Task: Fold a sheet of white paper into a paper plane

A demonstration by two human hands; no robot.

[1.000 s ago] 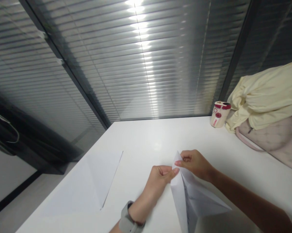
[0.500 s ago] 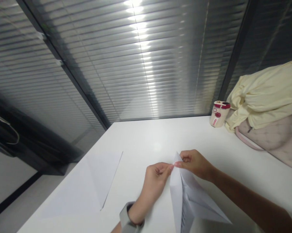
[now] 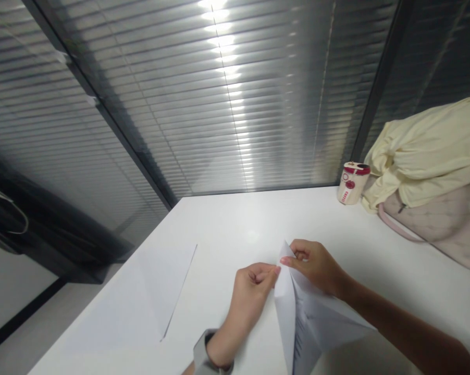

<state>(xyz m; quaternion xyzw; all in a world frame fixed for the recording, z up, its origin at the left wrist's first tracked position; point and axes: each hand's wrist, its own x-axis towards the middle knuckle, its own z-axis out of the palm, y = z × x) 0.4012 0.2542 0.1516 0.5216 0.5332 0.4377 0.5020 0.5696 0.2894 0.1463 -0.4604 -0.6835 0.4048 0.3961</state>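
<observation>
A folded sheet of white paper (image 3: 317, 325) with a pointed top stands between my hands, its flaps spread and some dark print showing on an inner face. My left hand (image 3: 252, 291), with a grey watch band (image 3: 211, 354) on the wrist, pinches the paper's left edge near the tip between thumb and forefinger. On the other side, my right hand (image 3: 317, 265) grips the paper just below the tip, thumb in front and the other fingers curled behind. The paper's lower end runs out of the picture.
Flat on the white table (image 3: 235, 224), white paper sheets (image 3: 141, 297) lie at the left. A cream and red coffee cup (image 3: 352, 185) stands at the back right, beside a pink bag (image 3: 446, 224) with a pale yellow cloth (image 3: 438, 146) over it. Blinds (image 3: 219, 104) rise behind the table.
The folded paper has tilted slightly, its right flap swinging up and to the right. My thumbs have come a little further apart; both hands stay on the paper.
</observation>
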